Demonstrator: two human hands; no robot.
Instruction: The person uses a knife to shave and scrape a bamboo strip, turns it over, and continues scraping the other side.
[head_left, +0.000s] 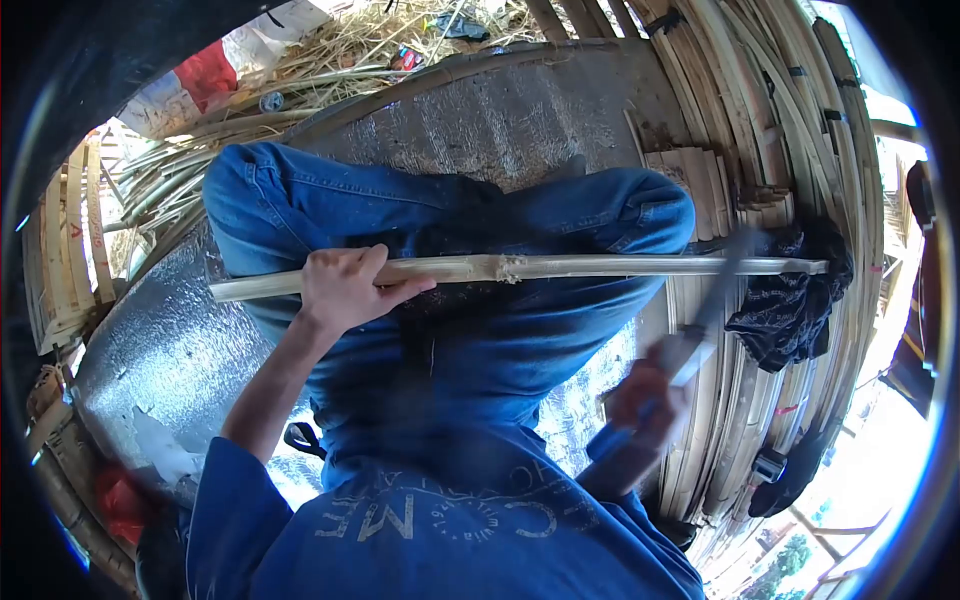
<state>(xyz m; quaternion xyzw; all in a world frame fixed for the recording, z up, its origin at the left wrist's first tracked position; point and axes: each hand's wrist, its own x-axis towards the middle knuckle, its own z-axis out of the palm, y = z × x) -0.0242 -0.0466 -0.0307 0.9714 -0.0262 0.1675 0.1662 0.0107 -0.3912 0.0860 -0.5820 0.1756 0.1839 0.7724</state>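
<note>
A long pale bamboo strip [580,265] lies across my crossed legs, with a rough node near its middle. My left hand [345,285] is closed round the strip left of the node, thumb pointing right along it. At the lower right my right hand [648,402] is closed round the handle of a large knife [715,300]. The knife and that hand are blurred by motion. Its blade points up and crosses the strip's right part in view; whether it touches the strip I cannot tell.
Stacked bamboo slats [730,90] run down the right side, with a black cloth [790,305] on them. Bamboo shavings [350,50] lie at the top. A silvery mat [170,350] is under me. A red item [122,505] sits lower left.
</note>
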